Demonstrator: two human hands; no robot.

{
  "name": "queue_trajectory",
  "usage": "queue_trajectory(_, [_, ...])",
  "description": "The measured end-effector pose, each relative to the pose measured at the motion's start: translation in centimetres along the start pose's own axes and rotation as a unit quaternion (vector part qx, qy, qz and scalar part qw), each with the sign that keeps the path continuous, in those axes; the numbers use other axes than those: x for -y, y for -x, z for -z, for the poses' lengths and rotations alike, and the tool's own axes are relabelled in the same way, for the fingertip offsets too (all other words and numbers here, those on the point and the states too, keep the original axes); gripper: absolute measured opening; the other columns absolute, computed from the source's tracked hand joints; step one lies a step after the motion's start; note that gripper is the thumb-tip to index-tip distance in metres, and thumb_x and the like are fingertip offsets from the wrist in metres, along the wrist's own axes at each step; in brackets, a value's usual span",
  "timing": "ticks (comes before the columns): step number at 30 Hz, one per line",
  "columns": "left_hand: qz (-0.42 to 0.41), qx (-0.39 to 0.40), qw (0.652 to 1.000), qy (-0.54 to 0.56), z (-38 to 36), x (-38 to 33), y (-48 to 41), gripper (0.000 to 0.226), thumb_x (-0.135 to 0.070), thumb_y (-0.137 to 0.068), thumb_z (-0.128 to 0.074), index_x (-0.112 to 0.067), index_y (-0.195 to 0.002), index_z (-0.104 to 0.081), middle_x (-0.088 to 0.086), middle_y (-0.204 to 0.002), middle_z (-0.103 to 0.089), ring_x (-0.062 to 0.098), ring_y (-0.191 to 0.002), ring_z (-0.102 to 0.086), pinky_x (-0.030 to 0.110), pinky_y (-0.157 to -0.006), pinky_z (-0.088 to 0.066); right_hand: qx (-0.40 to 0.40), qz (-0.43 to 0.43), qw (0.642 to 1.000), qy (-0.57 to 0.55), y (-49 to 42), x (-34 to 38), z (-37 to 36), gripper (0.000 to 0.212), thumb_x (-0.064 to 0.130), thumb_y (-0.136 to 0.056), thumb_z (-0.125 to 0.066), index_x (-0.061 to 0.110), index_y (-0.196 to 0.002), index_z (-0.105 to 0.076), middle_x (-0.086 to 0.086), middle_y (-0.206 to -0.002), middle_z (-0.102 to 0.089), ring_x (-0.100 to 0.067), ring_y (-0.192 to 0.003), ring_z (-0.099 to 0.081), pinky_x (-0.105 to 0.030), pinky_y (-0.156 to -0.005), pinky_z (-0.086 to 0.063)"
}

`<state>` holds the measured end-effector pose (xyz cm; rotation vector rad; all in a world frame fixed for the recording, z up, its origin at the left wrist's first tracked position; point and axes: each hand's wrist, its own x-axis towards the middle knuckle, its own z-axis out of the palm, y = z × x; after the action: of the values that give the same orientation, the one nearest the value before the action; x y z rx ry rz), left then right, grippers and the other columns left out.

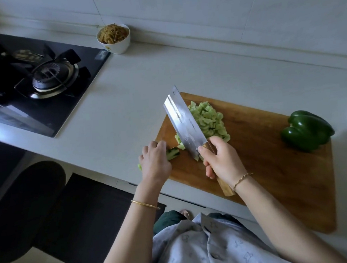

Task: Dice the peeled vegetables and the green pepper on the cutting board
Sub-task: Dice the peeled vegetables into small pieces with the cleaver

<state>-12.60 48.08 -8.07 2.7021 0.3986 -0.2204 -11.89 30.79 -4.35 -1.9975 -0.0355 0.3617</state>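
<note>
A wooden cutting board [270, 165] lies on the white counter. On its far left part is a heap of pale green diced vegetable [209, 118]. My right hand [220, 158] grips the wooden handle of a cleaver [183, 122], whose blade stands tilted over the heap's left edge. My left hand [155, 159] holds the last stub of the peeled vegetable [173, 153] at the board's left corner, fingers curled over it. A whole green pepper [306, 131] sits at the board's right edge.
A white bowl of brown shredded food [114, 39] stands by the back wall. A black gas hob [39, 79] takes up the counter's left side. The counter's front edge runs just below the board. A dark stool and mat are on the floor at lower left.
</note>
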Motion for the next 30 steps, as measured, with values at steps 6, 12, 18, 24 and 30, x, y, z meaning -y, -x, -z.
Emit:
queue_trajectory(6, [0.004, -0.05, 0.997, 0.056, -1.0, 0.0, 0.2, 0.029, -0.009, -0.086, -0.058, -0.017, -0.114, -0.06, 0.004, -0.116, -0.054, 0.026, -0.11, -0.041, 0.034, -0.09, -0.03, 0.003, 0.03, 0.997, 0.066, 0.5, 0.5, -1.3, 0.024, 0.024, -0.097, -0.051, 0.011, -0.08, -0.043, -0.001, -0.061, -0.053, -0.014, -0.036, -0.053, -0.021, -0.037, -0.041])
queue_trajectory(12, [-0.001, -0.064, 0.995, 0.073, -1.2, 0.1, 0.1, 0.031, -0.007, -0.085, -0.058, -0.017, -0.114, -0.061, 0.003, -0.118, -0.056, 0.025, -0.113, -0.042, 0.035, -0.096, -0.03, 0.012, 0.02, 0.995, 0.102, 0.4, 0.8, -1.7, 0.023, 0.026, -0.098, -0.05, 0.004, -0.09, -0.048, -0.001, -0.066, -0.055, -0.013, -0.038, -0.053, -0.028, -0.041, -0.048])
queue_trajectory(18, [-0.007, -0.086, 0.992, 0.091, -1.5, 0.4, 0.1, 0.023, -0.008, -0.084, -0.061, -0.015, -0.106, -0.063, 0.002, -0.11, -0.058, 0.024, -0.107, -0.044, 0.033, -0.09, -0.031, 0.037, -0.004, 0.991, 0.129, -0.1, 1.2, -1.7, 0.028, 0.026, -0.099, -0.047, 0.001, -0.086, -0.045, -0.005, -0.065, -0.054, -0.014, -0.038, -0.053, -0.029, -0.043, -0.049])
queue_trajectory(24, [-0.013, -0.088, 0.991, 0.104, -1.7, 0.6, -0.1, 0.025, -0.005, -0.078, -0.065, -0.013, -0.101, -0.065, 0.004, -0.105, -0.061, 0.024, -0.103, -0.047, 0.033, -0.087, -0.035, 0.056, -0.027, 0.989, 0.131, -1.0, 1.2, -2.0, 0.027, 0.024, -0.099, -0.044, 0.011, -0.076, -0.039, -0.004, -0.063, -0.051, -0.014, -0.035, -0.049, -0.029, -0.043, -0.046])
queue_trajectory(30, [-0.011, -0.09, 0.991, 0.102, -1.7, 0.4, -0.2, 0.025, -0.007, -0.08, -0.066, -0.014, -0.104, -0.064, 0.003, -0.108, -0.061, 0.024, -0.105, -0.046, 0.033, -0.089, -0.034, 0.003, -0.018, 0.989, 0.148, -0.7, 0.4, -2.9, 0.027, 0.025, -0.1, -0.045, 0.009, -0.08, -0.039, -0.003, -0.069, -0.052, -0.016, -0.044, -0.049, -0.014, -0.035, -0.035])
